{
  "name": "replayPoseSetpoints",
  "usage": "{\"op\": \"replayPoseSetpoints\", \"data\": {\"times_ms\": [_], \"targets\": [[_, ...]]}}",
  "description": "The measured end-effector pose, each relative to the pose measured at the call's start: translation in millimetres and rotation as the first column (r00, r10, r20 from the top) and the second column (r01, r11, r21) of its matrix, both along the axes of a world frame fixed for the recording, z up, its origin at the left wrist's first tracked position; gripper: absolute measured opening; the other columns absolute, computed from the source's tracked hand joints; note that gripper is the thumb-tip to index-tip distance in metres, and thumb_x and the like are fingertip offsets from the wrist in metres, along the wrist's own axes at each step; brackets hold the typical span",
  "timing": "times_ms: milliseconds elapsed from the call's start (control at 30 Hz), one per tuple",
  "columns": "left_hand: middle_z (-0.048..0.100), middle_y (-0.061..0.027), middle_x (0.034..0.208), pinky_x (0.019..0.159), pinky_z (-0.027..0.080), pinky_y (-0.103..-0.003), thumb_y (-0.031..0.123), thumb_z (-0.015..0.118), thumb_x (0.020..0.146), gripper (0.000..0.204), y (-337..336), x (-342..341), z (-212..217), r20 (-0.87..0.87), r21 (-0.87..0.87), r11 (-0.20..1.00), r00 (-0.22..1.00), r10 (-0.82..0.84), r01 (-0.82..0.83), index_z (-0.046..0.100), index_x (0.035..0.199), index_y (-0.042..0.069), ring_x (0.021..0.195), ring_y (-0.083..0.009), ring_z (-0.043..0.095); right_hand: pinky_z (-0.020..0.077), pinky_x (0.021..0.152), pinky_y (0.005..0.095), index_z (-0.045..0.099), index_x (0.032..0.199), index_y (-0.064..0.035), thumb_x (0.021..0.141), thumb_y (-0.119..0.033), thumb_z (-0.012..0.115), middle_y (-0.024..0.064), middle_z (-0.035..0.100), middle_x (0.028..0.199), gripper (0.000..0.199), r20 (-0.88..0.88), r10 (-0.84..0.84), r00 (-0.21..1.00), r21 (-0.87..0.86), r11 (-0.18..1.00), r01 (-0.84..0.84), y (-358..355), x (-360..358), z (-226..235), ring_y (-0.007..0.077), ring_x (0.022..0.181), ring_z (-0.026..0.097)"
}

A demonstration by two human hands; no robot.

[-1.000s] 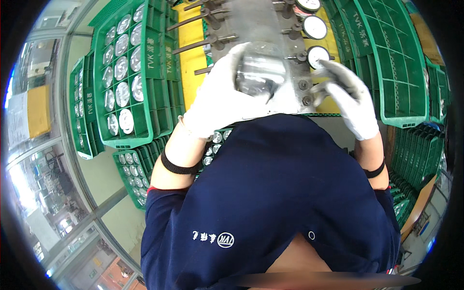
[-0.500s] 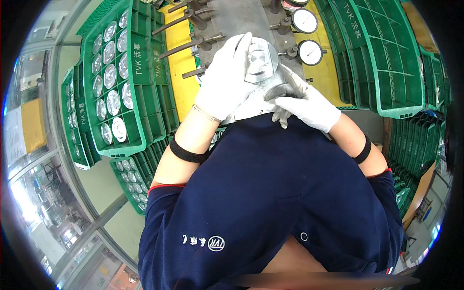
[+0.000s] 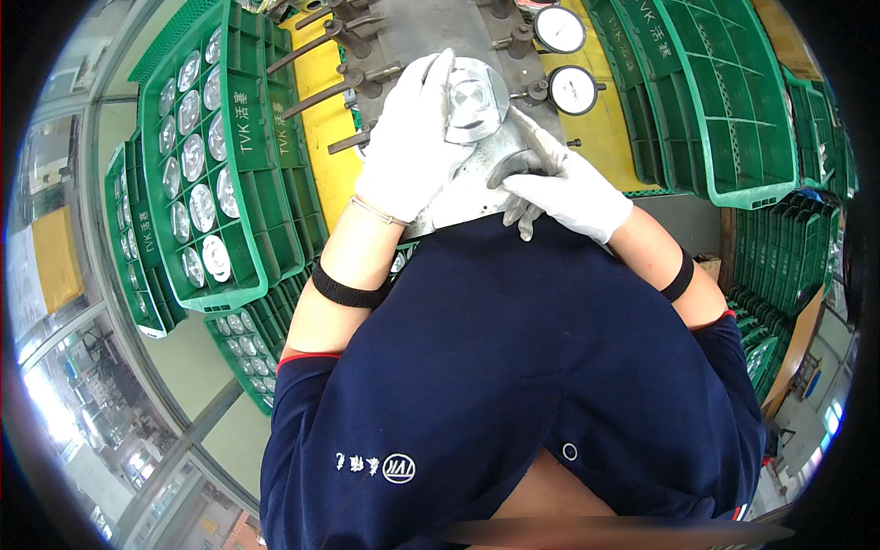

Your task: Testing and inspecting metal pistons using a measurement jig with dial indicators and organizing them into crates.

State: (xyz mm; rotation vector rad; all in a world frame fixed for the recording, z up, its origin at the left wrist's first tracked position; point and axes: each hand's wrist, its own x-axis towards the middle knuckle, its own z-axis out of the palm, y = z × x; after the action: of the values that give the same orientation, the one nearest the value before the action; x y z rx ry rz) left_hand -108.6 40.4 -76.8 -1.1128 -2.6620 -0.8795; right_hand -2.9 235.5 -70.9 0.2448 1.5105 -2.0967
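A silvery metal piston (image 3: 477, 96), its round crown facing up, is at the front of the grey metal plate. My left hand (image 3: 412, 137), in a white glove, is closed around its left side. My right hand (image 3: 568, 188), in a white glove with grey-stained fingertips, is just right of the piston. Its index finger reaches to the piston's lower right edge. Below that finger, the thumb and other fingers close about a dark grey curved shape (image 3: 511, 167), which I cannot identify. The piston's left side is hidden by my left hand.
Green divided crates (image 3: 246, 197) with several pistons stand at left. Other green crates (image 3: 733, 110) are at right. Two round dial gauges (image 3: 573, 90) and metal posts with rods (image 3: 353, 78) flank the metal plate (image 3: 431, 27) on a yellow surface (image 3: 616, 137).
The whole view has shifted slightly, so the bench and hands appear further left. Both hands keep nearly the same hold, and the piston looks slightly turned.
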Motion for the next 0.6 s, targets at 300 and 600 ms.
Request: {"op": "replayPoseSetpoints", "data": {"times_ms": [300, 600], "targets": [[0.050, -0.0226, 0.136, 0.103, 0.046, -0.043, 0.022, 0.079, 0.069, 0.086, -4.2, 1.0, 9.0, -0.009, -0.015, 1.000, 1.000, -0.010, 0.009, 0.041, 0.143, 0.001, 0.121, -0.0399, 0.054, 0.0612, 0.060, 0.0342, 0.007, 0.159, -0.0114, 0.094, -0.008, 0.062, 0.0186, 0.061, 0.114, 0.086, 0.057, 0.054, 0.997, -0.019, 0.998, -0.053, 1.3, -5.7, 9.4, 0.0203, 0.079, 0.069], [0.064, -0.0170, 0.120, 0.095, 0.051, -0.042, 0.029, 0.077, 0.076, 0.061, -15.6, 20.8, 108.8, -0.123, 0.040, 0.956, 0.951, -0.284, 0.291, 0.058, 0.130, 0.007, 0.110, -0.0344, 0.063, 0.0481, 0.103, 0.0449, 0.045, 0.142, 0.0005, 0.090, -0.053, 0.051, 0.0180, 0.055, 0.137, 0.075, -0.175, -0.336, 0.925, -0.359, 0.897, 0.258, 57.2, 36.2, 26.2, 0.0294, 0.121, 0.059]]}}
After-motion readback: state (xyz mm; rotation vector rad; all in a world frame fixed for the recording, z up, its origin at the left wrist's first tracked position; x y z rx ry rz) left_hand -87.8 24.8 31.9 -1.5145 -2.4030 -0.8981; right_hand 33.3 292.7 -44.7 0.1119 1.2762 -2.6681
